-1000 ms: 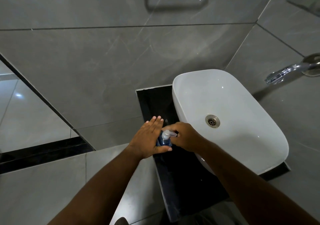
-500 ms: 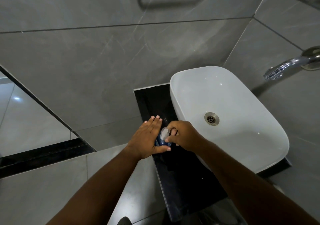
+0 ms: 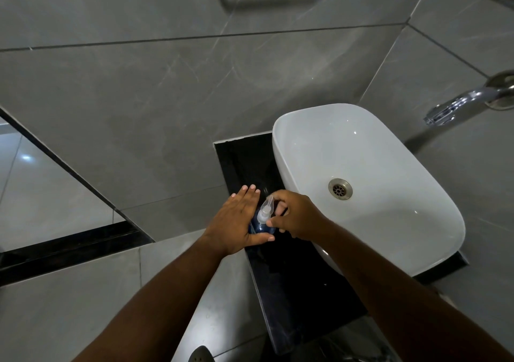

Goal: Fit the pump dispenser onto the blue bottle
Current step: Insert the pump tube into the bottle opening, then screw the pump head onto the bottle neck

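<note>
Nothing to read here: no lettering, label, brand, number or sign shows anywhere. The blue bottle [image 3: 260, 226] shows only a sliver of its side between the two hands, with no print on it, and the clear pump dispenser [image 3: 265, 211] carries no marking that can be made out. The white basin [image 3: 389, 222], the dark bench [image 3: 242, 161] and the grey wall tiles [image 3: 167, 97] are all plain, bare of any writing.
</note>
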### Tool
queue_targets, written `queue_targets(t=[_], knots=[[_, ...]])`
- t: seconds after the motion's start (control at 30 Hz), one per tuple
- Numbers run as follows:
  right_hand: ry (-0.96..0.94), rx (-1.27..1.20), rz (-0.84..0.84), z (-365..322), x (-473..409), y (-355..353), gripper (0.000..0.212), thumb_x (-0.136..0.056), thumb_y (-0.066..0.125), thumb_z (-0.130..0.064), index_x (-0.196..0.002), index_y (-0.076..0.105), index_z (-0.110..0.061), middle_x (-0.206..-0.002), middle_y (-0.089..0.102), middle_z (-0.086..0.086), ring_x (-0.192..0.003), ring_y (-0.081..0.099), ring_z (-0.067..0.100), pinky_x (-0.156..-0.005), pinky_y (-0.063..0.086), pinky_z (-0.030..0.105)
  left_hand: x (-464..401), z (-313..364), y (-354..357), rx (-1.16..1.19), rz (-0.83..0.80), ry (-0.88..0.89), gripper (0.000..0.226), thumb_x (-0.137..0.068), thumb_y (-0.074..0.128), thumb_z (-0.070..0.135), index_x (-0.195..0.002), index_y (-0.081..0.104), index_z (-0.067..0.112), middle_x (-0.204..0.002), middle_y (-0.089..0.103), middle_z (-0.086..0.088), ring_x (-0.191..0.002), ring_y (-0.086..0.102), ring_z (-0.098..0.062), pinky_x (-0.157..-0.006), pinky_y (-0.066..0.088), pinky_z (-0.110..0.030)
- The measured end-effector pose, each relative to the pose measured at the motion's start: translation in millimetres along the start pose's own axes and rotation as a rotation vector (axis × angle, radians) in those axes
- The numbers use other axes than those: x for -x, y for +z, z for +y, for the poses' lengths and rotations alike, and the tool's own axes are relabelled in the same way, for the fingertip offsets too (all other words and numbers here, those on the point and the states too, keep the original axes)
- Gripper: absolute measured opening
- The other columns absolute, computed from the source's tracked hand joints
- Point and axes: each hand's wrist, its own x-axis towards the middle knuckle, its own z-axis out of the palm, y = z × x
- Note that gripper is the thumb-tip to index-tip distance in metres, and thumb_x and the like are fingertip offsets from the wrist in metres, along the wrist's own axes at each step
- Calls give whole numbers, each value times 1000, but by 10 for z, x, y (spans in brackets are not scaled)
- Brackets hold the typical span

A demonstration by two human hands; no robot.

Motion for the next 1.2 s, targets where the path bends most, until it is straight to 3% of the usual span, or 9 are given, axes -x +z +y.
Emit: queue_targets(t=[0.1,0.27,0.37,0.5,0.77,0.97,1.03,1.13,1.2], knots=[[18,-60,-14,7,31,82,37,-82,72,-18,-116,61,-9,-96,69,4,-61,54,1,-46,42,-2,1,-9,9,5,6,-5,109,-79,40,83,-154,0,17,-164,-2,-5,-148,-11,-16,-119,-4,-35],[122,-107,80,30,62,137,32,-74,80,-29,-96,63,-11,-78,65,-2,-57,56,6,-51,41,14,0,-22,31,-3,11,-9,110,-78,41,84,-154,0,17,-163,-2,-4,-148,-10,-16,-119,-3,-35],[118,-187,22,11,74,124,36,-81,71,-14,-115,58,-12,-92,68,4,-68,64,13,-49,47,15,-1,-19,35,11,14,-5,110,-77,41,84,-154,1,17,-164,-1,-4,-149,-9,-16,-120,-1,-36],[97,-198,35,34,102,137,26,-85,64,-5,-112,64,-7,-75,64,-3,-53,59,-2,-47,44,4,-2,-21,32,19,14,0,110,-77,42,84,-154,3,16,-164,0,-5,-149,-9,-16,-121,0,-37],[33,-163,17,47,109,145,24,-87,66,-14,-110,65,-7,-76,62,-6,-71,64,14,-54,46,5,-14,-23,15,24,8,12,109,-78,41,84,-154,2,17,-164,0,-5,-148,-9,-16,-119,-2,-36],[52,-170,82,41,99,151,30,-81,73,-18,-106,64,-3,-97,71,15,-86,68,27,-77,57,35,-11,-28,-5,20,-1,17,109,-77,40,85,-154,2,17,-164,0,-5,-148,-9,-16,-119,-2,-35],[10,-152,25,31,94,144,31,-85,69,-17,-111,63,-3,-101,70,16,-90,67,26,-82,56,35,-11,-28,-7,23,1,17,108,-78,40,84,-154,3,17,-164,1,-5,-148,-9,-15,-119,-2,-35],[-31,-50,15,35,83,141,21,-87,66,-16,-97,67,2,-93,66,19,-79,59,22,-73,49,32,-9,-34,4,29,-3,12,108,-78,39,85,-154,2,18,-163,-1,-4,-148,-10,-15,-120,-1,-37],[-21,-33,42,37,86,152,20,-85,68,-16,-93,67,1,-92,64,22,-79,58,28,-74,50,39,-10,-37,12,36,-3,7,110,-76,39,86,-154,4,18,-163,0,-4,-149,-9,-17,-121,1,-40]])
